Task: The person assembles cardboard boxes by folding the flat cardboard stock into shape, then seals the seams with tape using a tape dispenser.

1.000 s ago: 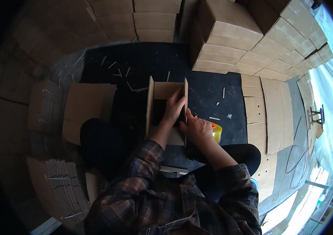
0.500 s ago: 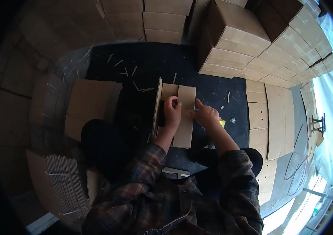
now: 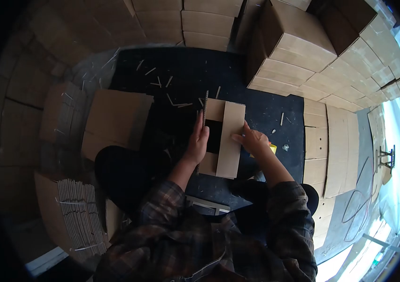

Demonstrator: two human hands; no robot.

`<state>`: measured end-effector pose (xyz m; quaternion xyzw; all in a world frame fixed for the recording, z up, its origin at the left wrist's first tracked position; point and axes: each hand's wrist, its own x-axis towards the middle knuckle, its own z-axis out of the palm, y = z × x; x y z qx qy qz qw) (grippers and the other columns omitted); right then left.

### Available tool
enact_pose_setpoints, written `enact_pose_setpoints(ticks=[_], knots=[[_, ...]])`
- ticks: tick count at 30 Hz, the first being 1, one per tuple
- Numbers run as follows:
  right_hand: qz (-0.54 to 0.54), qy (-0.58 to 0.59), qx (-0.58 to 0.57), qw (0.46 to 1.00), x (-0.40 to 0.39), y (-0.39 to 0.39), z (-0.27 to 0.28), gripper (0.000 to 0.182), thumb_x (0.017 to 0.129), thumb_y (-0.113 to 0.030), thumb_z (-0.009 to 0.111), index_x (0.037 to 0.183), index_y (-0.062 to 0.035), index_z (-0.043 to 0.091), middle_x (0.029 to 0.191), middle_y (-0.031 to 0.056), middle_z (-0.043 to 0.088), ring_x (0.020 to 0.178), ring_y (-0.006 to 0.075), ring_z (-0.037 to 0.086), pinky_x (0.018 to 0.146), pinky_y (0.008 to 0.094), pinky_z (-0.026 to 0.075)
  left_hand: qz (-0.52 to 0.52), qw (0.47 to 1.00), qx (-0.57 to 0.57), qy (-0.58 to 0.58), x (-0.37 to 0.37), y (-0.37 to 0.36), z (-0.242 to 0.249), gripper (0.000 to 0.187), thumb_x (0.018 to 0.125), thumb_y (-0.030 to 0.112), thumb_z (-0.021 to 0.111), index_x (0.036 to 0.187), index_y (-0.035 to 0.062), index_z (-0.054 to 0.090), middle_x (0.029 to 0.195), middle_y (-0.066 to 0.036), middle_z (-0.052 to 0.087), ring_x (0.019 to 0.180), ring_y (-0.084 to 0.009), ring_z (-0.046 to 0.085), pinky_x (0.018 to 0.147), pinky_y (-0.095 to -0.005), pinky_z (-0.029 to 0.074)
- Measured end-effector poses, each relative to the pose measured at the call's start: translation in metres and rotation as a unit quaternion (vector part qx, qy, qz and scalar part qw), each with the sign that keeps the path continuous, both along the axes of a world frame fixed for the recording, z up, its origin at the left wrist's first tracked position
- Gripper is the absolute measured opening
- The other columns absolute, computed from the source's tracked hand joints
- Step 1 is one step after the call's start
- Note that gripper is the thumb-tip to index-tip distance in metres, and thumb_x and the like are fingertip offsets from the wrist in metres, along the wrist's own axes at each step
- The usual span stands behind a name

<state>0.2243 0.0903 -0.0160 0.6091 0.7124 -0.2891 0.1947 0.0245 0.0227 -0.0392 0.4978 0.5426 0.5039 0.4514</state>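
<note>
Between my knees stands a small cardboard box (image 3: pixel 231 141) with its right flap folded inward and its left flap upright. A dark gap shows the inside between the flaps. My left hand (image 3: pixel 198 142) is at the upright left flap, thumb on the inner side and fingers along the outer side. At the right edge, my right hand (image 3: pixel 253 140) has its thumb on top of the folded flap and its fingers over the side. Something yellow (image 3: pixel 272 149) shows beside my right wrist, partly hidden by it.
Cardboard scraps (image 3: pixel 169 81) lie scattered on the dark floor mat (image 3: pixel 195 66). Stacked cartons (image 3: pixel 298 51) rise at the back and right. A flat carton (image 3: pixel 115 117) lies to the left, near a bundle of tied cardboard (image 3: pixel 80 216). Flattened sheets (image 3: pixel 341 150) line the right side.
My left hand has moved left from over the box opening to the upright left flap, uncovering the dark gap. My right hand stays at the right edge.
</note>
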Motion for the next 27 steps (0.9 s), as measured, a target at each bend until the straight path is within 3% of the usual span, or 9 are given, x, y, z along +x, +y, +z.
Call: enact_pose_setpoints(ticks=[2, 3, 6, 13, 22, 26, 27], knots=[[0.003, -0.006, -0.001, 1.0, -0.003, 0.001, 0.001, 0.086, 0.088, -0.067, 0.045, 0.152, -0.017, 0.018, 0.112, 0.0136, 0.067, 0.103, 0.0283, 0.066, 0.087, 0.0386, 0.05, 0.002, 0.976, 0.052, 0.211, 0.008, 0.001, -0.01, 0.062, 0.098, 0.018, 0.047, 0.151, 0.0113, 0.018, 0.154, -0.016, 0.022, 0.141, -0.0364, 0.023, 0.114, -0.0451, 0.027], [0.006, 0.009, 0.006, 1.0, -0.005, -0.001, 0.001, 0.086, 0.088, -0.067, 0.046, 0.152, -0.0174, 0.018, 0.111, 0.0139, 0.067, 0.102, 0.0287, 0.066, 0.087, 0.039, 0.05, 0.025, 0.908, -0.034, 0.417, 0.026, -0.004, 0.0, 0.067, 0.092, 0.02, 0.057, 0.15, 0.0181, 0.023, 0.154, -0.016, 0.019, 0.139, -0.0432, 0.022, 0.108, -0.0534, 0.031], [-0.003, 0.028, 0.015, 0.999, 0.0, 0.0, 0.001, 0.084, 0.087, -0.065, 0.049, 0.152, -0.0219, 0.019, 0.114, 0.0148, 0.066, 0.105, 0.0306, 0.065, 0.086, 0.0406, 0.05, 0.008, 0.872, -0.065, 0.484, 0.037, -0.006, 0.006, 0.067, 0.09, 0.026, 0.06, 0.149, 0.0246, 0.027, 0.155, -0.013, 0.016, 0.139, -0.0461, 0.02, 0.101, -0.0607, 0.034], [-0.025, 0.036, -0.012, 0.999, 0.001, 0.0, 0.002, 0.073, 0.09, -0.06, 0.05, 0.151, -0.0328, 0.019, 0.117, 0.0136, 0.065, 0.11, 0.0323, 0.063, 0.089, 0.0436, 0.049, 0.018, 0.852, -0.062, 0.52, 0.037, -0.008, -0.001, 0.063, 0.091, 0.031, 0.058, 0.147, 0.0272, 0.031, 0.154, -0.011, 0.019, 0.139, -0.0454, 0.019, 0.098, -0.062, 0.035], [-0.031, 0.034, -0.015, 0.999, 0.001, -0.001, 0.001, 0.07, 0.092, -0.06, 0.047, 0.15, -0.0341, 0.02, 0.113, 0.0128, 0.067, 0.108, 0.0312, 0.064, 0.087, 0.0437, 0.049, 0.0, 0.842, -0.079, 0.534, 0.037, -0.008, 0.004, 0.056, 0.092, 0.032, 0.056, 0.145, 0.0258, 0.037, 0.154, -0.009, 0.019, 0.141, -0.0447, 0.016, 0.099, -0.0606, 0.033], [-0.03, 0.039, -0.009, 0.999, 0.002, -0.001, -0.004, 0.068, 0.092, -0.06, 0.046, 0.15, -0.0334, 0.023, 0.112, 0.0122, 0.068, 0.106, 0.0312, 0.065, 0.086, 0.0429, 0.05, -0.02, 0.815, -0.03, 0.578, 0.034, -0.015, -0.004, 0.057, 0.091, 0.034, 0.057, 0.144, 0.0219, 0.038, 0.154, -0.007, 0.021, 0.142, -0.0438, 0.015, 0.098, -0.0599, 0.033], [-0.031, 0.035, -0.014, 0.999, 0.001, 0.0, -0.004, 0.07, 0.091, -0.062, 0.047, 0.149, -0.0288, 0.026, 0.111, 0.0128, 0.068, 0.105, 0.0312, 0.065, 0.086, 0.043, 0.05, -0.019, 0.809, -0.01, 0.588, 0.033, -0.015, -0.007, 0.058, 0.091, 0.035, 0.058, 0.144, 0.0206, 0.039, 0.154, -0.007, 0.022, 0.142, -0.0434, 0.015, 0.098, -0.0595, 0.033]])
